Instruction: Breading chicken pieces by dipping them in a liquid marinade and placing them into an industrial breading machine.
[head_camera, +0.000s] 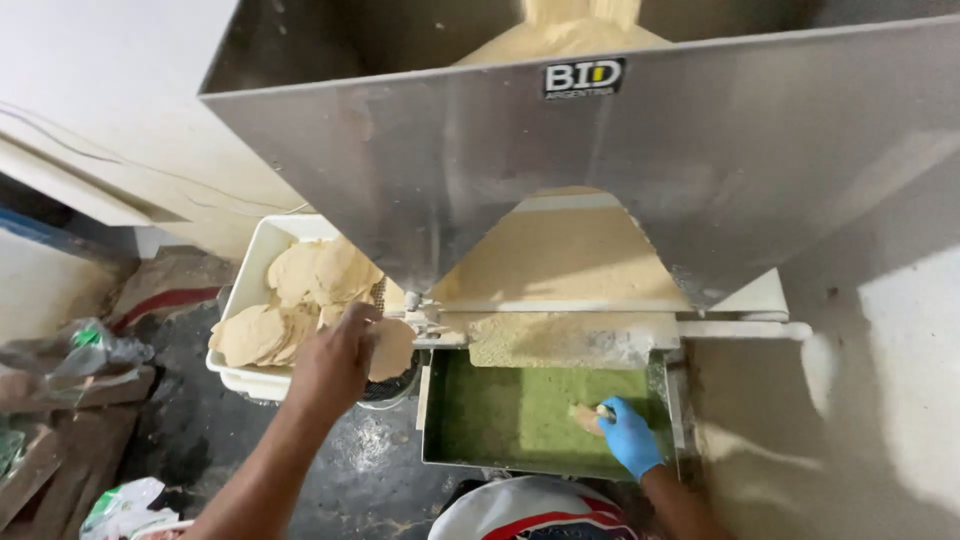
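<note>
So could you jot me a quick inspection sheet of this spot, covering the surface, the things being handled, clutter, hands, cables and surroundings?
Surface: green belt in a metal frame, with a dusty, dark floor below.
Job's things: steel hopper holding pale crumbs; white tray of flat breaded pieces; a small piece on the belt.
Clutter: crumpled plastic bags and wooden boards at the left.
Hands: bare left hand on a breaded piece beside the tray; right hand in a blue glove touches the small piece on the belt.
Cables: a thin line along the left wall, kind unclear.
Surroundings: pale walls; crumbs spilled beneath the hopper.
</note>
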